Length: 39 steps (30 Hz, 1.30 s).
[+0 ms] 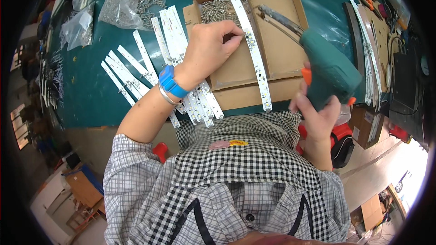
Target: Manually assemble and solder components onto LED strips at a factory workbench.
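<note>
Left hand [210,50] pinching down on the long white LED strip [251,47] lying across the cardboard tray [277,41], fingertips right at its edge. Right hand [318,115] wrapped tight round a green electric screwdriver [324,66]. Looks thin, light, bendy, probably fragile, so best gripped by the edges. More strips [136,70] fanned out on the green table [91,95]; cluttered workshop around.

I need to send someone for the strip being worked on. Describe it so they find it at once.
Start at the cardboard tray on the green table. One long white strip lies slantwise across it, from beyond its far rim to past its near edge, with the left hand pinching its middle. The other strips lie fanned on the table left of the tray; this one alone is on the cardboard.
</note>
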Motion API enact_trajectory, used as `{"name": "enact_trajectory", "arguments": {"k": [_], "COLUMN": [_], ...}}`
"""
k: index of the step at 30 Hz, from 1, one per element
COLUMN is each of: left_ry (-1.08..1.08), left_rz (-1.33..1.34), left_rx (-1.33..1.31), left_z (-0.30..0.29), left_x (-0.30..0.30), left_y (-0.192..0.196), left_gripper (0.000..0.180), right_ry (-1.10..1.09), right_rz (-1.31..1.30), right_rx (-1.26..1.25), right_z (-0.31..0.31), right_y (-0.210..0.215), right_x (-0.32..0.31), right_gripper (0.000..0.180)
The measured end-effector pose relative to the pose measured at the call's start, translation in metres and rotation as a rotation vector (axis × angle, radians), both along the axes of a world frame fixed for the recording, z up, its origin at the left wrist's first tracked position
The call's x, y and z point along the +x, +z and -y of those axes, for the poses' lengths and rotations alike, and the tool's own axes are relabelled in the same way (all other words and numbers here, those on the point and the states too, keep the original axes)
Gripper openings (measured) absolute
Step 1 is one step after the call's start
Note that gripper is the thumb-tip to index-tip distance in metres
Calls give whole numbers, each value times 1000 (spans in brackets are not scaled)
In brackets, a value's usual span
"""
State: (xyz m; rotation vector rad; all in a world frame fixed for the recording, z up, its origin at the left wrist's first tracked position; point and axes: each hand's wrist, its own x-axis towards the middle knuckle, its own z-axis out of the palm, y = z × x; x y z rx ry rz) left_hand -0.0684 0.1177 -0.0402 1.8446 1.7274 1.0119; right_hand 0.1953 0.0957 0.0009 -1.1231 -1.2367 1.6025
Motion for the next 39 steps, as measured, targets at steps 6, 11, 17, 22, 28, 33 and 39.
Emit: {"name": "enact_trajectory", "arguments": {"k": [6, 11, 17, 22, 28, 33, 39], "left_ry": [6, -6, -12, -9, -16, -21, -24], "left_rz": [6, -4, -17, -15, -26, 3, 7], "left_rx": [-9, 21, 46, 39, 55, 34, 6], "left_z": [1, 0, -1, -1, -2, -1, -1], "left_x": [-1, -2, -2, -2, -2, -3, -2], "left_y": [1, -2, -4, -3, -5, -4, -1], "left_gripper": [9, 10, 10, 11, 11, 10, 10], "right_ry": [48, 80, 91, 101, 58, 42, -49], "right_rz": [0, 84, 82, 124, 158, 3, -113], "right_rx": [-42, -107, -120, -115, -90, -94, 12], "right_z": [5, 4, 3, 5, 7, 4, -2], "right_y": [9, 9, 10, 13, 20, 19, 18], "right_x": [15, 16, 18, 17, 8, 12, 22], "right_gripper": [50, 51, 49, 49, 29, 55, 65]}}
